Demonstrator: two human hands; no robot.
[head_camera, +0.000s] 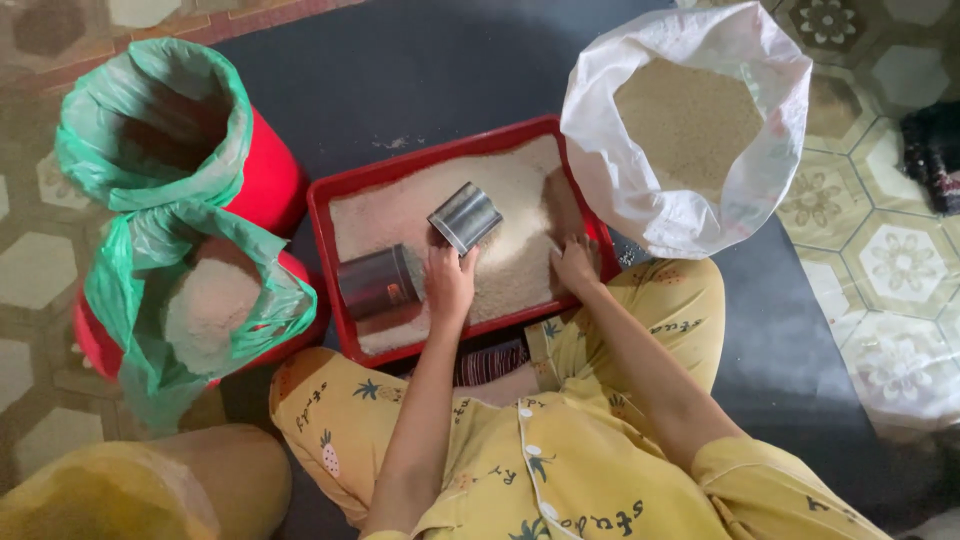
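A red tray (322, 225) filled with white rice lies on a dark mat in front of my knees. My left hand (450, 283) grips a shiny metal can (465, 216), tilted with its mouth over the rice in the middle of the tray. A second metal can (378, 283) lies on its side in the tray's near left corner, just left of that hand. My right hand (575, 263) rests fingers-down in the rice by the tray's right rim, holding nothing.
A white sack (690, 215) of brownish grain stands open right of the tray. Two red buckets lined with green bags stand to the left: the far one (150, 120) looks hollow, the near one (210, 300) holds rice. A yellow sack (110, 490) sits at bottom left.
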